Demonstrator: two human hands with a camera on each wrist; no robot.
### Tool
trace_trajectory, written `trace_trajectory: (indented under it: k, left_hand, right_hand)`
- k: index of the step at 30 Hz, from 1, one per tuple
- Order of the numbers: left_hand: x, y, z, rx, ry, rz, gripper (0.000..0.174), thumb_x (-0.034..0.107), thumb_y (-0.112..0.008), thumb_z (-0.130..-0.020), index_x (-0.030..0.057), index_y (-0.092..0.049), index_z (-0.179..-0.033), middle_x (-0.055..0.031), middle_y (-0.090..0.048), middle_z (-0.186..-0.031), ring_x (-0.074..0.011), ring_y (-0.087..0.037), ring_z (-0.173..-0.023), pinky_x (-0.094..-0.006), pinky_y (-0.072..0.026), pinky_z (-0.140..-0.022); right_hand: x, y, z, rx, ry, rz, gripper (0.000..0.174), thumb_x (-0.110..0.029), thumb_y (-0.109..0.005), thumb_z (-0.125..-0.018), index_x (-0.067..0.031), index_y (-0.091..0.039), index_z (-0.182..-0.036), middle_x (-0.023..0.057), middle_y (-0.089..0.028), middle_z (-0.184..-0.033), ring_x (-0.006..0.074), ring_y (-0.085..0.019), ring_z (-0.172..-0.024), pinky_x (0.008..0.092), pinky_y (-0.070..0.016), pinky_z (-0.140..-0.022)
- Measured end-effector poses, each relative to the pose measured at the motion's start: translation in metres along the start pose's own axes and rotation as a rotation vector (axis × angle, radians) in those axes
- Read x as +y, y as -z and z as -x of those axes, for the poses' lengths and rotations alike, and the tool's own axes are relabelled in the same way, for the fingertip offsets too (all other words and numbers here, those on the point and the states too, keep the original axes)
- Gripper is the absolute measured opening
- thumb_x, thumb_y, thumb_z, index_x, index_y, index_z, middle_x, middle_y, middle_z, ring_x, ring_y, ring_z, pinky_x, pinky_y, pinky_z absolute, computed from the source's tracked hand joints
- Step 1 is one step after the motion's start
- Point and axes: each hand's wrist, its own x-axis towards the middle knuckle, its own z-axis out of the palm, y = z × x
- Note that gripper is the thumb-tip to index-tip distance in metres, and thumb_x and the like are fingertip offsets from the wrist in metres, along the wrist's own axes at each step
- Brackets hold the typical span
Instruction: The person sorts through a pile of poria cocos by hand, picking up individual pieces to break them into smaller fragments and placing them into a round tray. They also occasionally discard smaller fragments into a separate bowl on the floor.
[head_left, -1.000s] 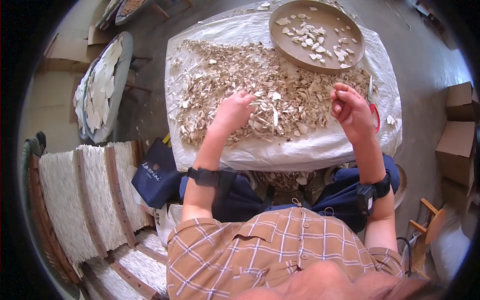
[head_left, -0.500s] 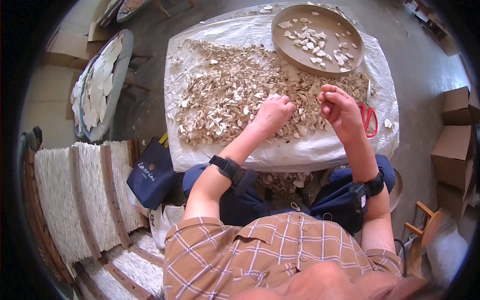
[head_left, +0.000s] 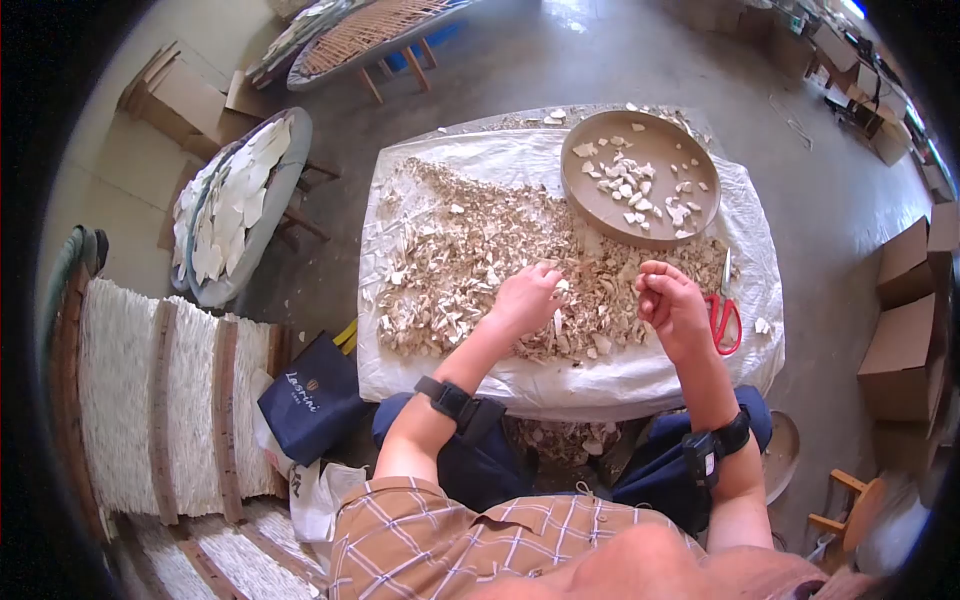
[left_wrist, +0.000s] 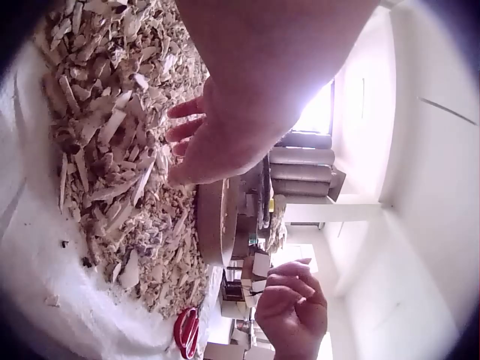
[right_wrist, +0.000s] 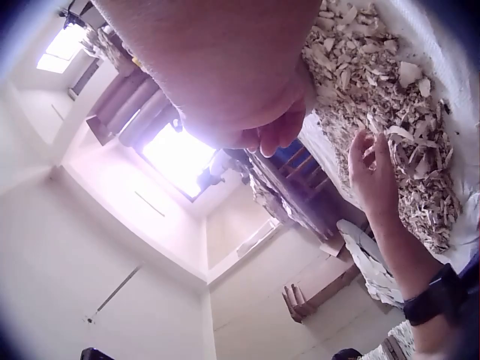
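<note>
Broken pale flakes (head_left: pixel 450 250), looking like dry chips or shell pieces, lie in a wide layer on a white cloth. My left hand (head_left: pixel 530 300) reaches down to the middle of this layer, its fingers loosely bent and pointing into the flakes. In the right wrist view the left hand's thumb and forefinger stand apart at a pale piece (right_wrist: pixel 397 133). Above the right part of the pile I hold my right hand (head_left: pixel 672 308) raised with curled fingers; no piece shows in it. Its palm side is partly hidden by the fingers.
A round brown tray (head_left: pixel 585 220) with larger white pieces sits at the table's far right. Red-handled scissors (head_left: pixel 727 325) lie beside my right hand. A dark blue bag (head_left: pixel 312 400) and racks of white strips (head_left: pixel 120 400) stand to the left, cardboard boxes (head_left: pixel 905 345) to the right.
My left hand has moved right across the pile, toward the right hand. The right hand keeps its curled shape and has shifted slightly left. The head view has tilted up, showing more floor beyond the table.
</note>
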Motion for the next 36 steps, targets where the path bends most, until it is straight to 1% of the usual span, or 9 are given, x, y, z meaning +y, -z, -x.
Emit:
trace_trajectory:
  k: [3,11,16,18,19,22,25,30,36]
  left_hand:
    - [-0.004,0.008,0.005,-0.142,0.049,-0.029,0.034,0.026,-0.059,-0.075,0.007,-0.054,-0.102,-0.0112,-0.053,-0.104,-0.0265,-0.051,-0.097,-0.0362,-0.0451,-0.077]
    - [-0.007,0.058,0.047,-0.1,0.086,0.007,0.032,0.025,-0.059,-0.075,0.009,-0.055,-0.103,-0.0112,-0.053,-0.1,-0.0262,-0.051,-0.095,-0.0349,-0.0427,-0.082]
    - [-0.02,0.095,0.081,-0.265,0.393,0.025,0.036,0.028,-0.06,-0.075,0.0111,-0.054,-0.106,-0.0105,-0.053,-0.102,-0.0253,-0.052,-0.095,-0.034,-0.043,-0.082]
    - [-0.035,0.104,0.09,-0.032,0.342,0.002,0.039,0.031,-0.061,-0.074,0.0107,-0.054,-0.106,-0.0112,-0.054,-0.1,-0.0279,-0.054,-0.091,-0.0358,-0.0435,-0.08]
    - [-0.043,0.104,0.093,-0.017,0.342,-0.005,0.039,0.031,-0.061,-0.074,0.0107,-0.054,-0.106,-0.0112,-0.054,-0.1,-0.0279,-0.054,-0.091,-0.0358,-0.0435,-0.08]
    - [-0.065,0.084,0.094,-0.086,0.436,-0.089,0.041,0.032,-0.061,-0.073,0.0113,-0.053,-0.108,-0.0113,-0.054,-0.103,-0.0274,-0.054,-0.093,-0.0368,-0.0433,-0.081]
    - [-0.075,0.08,0.092,-0.143,0.372,-0.054,0.041,0.032,-0.06,-0.073,0.0118,-0.053,-0.108,-0.0108,-0.054,-0.105,-0.0262,-0.053,-0.096,-0.0366,-0.0423,-0.083]
    - [-0.084,0.086,0.091,-0.054,0.423,0.025,0.04,0.029,-0.061,-0.072,0.0139,-0.054,-0.108,-0.0067,-0.055,-0.106,-0.0236,-0.052,-0.097,-0.0353,-0.0417,-0.084]
    - [-0.11,0.073,0.102,-0.004,0.407,0.017,0.038,0.026,-0.06,-0.072,0.011,-0.054,-0.107,-0.0112,-0.055,-0.105,-0.0261,-0.052,-0.097,-0.0361,-0.0419,-0.083]
  right_hand:
    - [0.003,0.0,0.001,-0.005,-0.003,0.029,0.014,-0.005,-0.05,-0.078,-0.0028,-0.054,-0.091,0.0047,-0.057,-0.072,0.0096,-0.05,-0.051,0.0223,-0.0426,-0.046]
    - [0.004,-0.01,0.008,-0.043,-0.015,0.035,0.013,-0.005,-0.05,-0.078,-0.0023,-0.054,-0.09,0.0051,-0.057,-0.072,0.0095,-0.05,-0.051,0.0209,-0.0422,-0.046]
    - [0.008,-0.015,0.009,-0.075,-0.038,0.033,0.014,-0.005,-0.051,-0.077,-0.0029,-0.055,-0.091,0.005,-0.058,-0.072,0.0094,-0.05,-0.051,0.0209,-0.0423,-0.046]
    - [0.012,-0.016,0.005,-0.066,-0.039,0.043,0.014,-0.005,-0.05,-0.077,-0.0037,-0.055,-0.091,0.005,-0.057,-0.071,0.0094,-0.05,-0.051,0.0206,-0.0422,-0.046]
    - [0.015,-0.019,0.005,-0.079,-0.029,0.046,0.014,-0.005,-0.05,-0.077,-0.0037,-0.055,-0.091,0.005,-0.057,-0.071,0.0094,-0.05,-0.051,0.0206,-0.0422,-0.046]
    - [0.018,-0.02,0.004,-0.041,-0.048,0.109,0.015,-0.005,-0.05,-0.077,-0.0032,-0.055,-0.091,0.005,-0.057,-0.07,0.0096,-0.05,-0.051,0.0211,-0.0429,-0.046]
    - [0.024,-0.019,0.001,-0.088,-0.063,0.095,0.015,-0.005,-0.05,-0.077,-0.0026,-0.054,-0.091,0.0054,-0.057,-0.072,0.0098,-0.051,-0.052,0.0222,-0.0434,-0.046]
    - [0.033,-0.026,0.006,-0.076,-0.1,0.136,0.015,-0.005,-0.051,-0.077,-0.0023,-0.054,-0.091,0.0056,-0.057,-0.072,0.0102,-0.051,-0.051,0.0221,-0.0432,-0.046]
    - [0.039,-0.025,0.012,-0.13,-0.099,0.152,0.016,-0.005,-0.051,-0.078,-0.0018,-0.055,-0.093,0.006,-0.058,-0.074,0.01,-0.051,-0.05,0.0212,-0.0423,-0.046]
